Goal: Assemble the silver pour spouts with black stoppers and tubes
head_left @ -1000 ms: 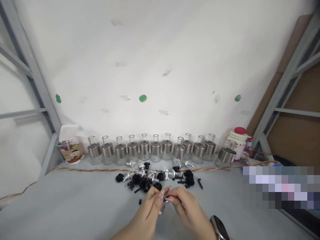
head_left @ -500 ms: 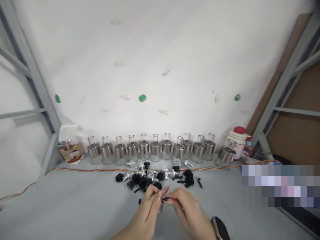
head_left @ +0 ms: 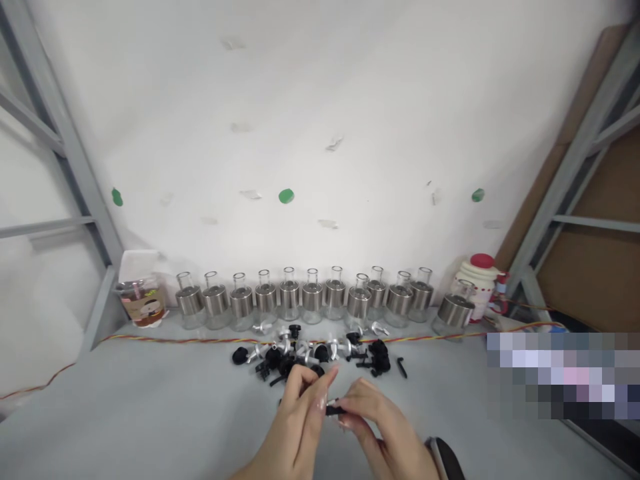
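My right hand (head_left: 383, 423) is closed, thumb and fingertips pinching a small black plastic piece (head_left: 334, 410). My left hand (head_left: 304, 420) is closed right beside it, its thumb and forefinger pressed together at the left end of that piece. What the left fingers grip is mostly hidden. A bit of something pale shows between the two hands. Just beyond my fingers lies a loose heap of black plastic parts (head_left: 380, 357) and silver spouts (head_left: 307, 352). A bent black piece (head_left: 402, 367) lies apart at the right of the heap.
Several glass bottles with metal collars (head_left: 313, 293) stand in a row along the wall. A drink cup (head_left: 143, 303) is at the far left, a red-topped cream container (head_left: 477, 283) at the right. A twisted cable (head_left: 200, 341) crosses the grey table (head_left: 150, 400); a blurred-out area covers the right.
My right hand has shifted slightly down and right, so more of the black piece shows between the hands. A clear bit below the left fingers is no longer visible.
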Available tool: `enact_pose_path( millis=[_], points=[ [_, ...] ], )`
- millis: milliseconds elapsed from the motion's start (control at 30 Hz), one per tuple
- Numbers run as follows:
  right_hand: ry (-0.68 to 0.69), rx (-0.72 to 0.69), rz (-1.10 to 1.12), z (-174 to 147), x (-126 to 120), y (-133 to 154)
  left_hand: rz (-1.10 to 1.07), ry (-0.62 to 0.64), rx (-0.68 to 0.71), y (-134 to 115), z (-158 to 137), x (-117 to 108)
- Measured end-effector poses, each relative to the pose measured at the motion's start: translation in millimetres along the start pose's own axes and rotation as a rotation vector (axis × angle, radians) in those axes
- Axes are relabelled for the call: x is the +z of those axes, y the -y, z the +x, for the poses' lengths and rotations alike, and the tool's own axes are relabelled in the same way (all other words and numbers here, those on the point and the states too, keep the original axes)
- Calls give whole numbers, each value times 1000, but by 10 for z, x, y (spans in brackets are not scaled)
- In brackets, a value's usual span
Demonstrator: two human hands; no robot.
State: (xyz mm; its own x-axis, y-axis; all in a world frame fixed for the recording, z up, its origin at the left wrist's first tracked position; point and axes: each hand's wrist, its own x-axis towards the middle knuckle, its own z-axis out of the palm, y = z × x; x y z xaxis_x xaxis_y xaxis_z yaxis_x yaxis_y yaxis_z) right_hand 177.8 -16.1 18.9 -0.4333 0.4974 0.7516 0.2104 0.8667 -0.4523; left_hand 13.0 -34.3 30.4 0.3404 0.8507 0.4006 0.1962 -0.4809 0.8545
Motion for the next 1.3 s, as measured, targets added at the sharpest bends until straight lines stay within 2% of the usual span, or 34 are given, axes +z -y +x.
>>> enact_pose_path(
  millis=[100,300,467,700,967,1300],
  points=[
    [-34,24,-46,44,-23,45,-42,56,-51,-6,-2,-4],
    [162,119,-215,164,-116,119,-85,147,-139,-20,12,-38],
    [224,138,-235,179,-132,85,-45,174,-107,-34,27,-52],
    [218,94,-206,151,-132,69,-48,213,-67,7,27,-59],
    [132,141,-38,65,-100,-17,-33,165,-69,27,27,-43],
    [61,137,29,7,-41,-35,-98,155,-135,-37,18,-32]
  ],
)
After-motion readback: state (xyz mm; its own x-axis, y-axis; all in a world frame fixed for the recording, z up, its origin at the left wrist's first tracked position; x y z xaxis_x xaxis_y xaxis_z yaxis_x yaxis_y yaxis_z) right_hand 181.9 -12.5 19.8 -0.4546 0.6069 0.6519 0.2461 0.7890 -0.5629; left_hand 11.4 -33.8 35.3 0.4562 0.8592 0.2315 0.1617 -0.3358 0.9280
